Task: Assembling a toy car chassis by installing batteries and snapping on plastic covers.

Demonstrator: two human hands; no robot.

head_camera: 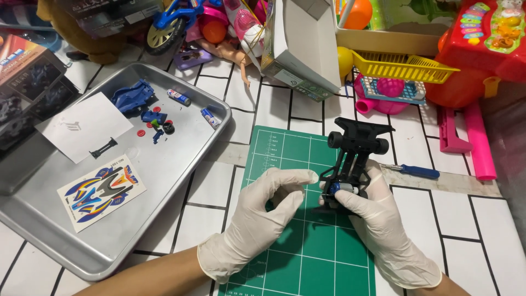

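Both my hands wear white gloves over a green cutting mat (285,257). My right hand (378,219) grips a black toy car chassis (356,151) from below, its two front wheels pointing away from me. A small blue and silver motor (342,188) sits in the chassis's near end. My left hand (268,211) hovers just left of the chassis with fingers curled, thumb and forefinger tips pinched near the motor; whether it holds a small part is hidden.
A metal tray (164,181) at left holds a blue car body (131,96), two batteries (179,97), small red and black parts, a white paper and a sticker sheet (101,191). A blue-handled screwdriver (416,171) lies right of the mat. Toys and boxes crowd the far edge.
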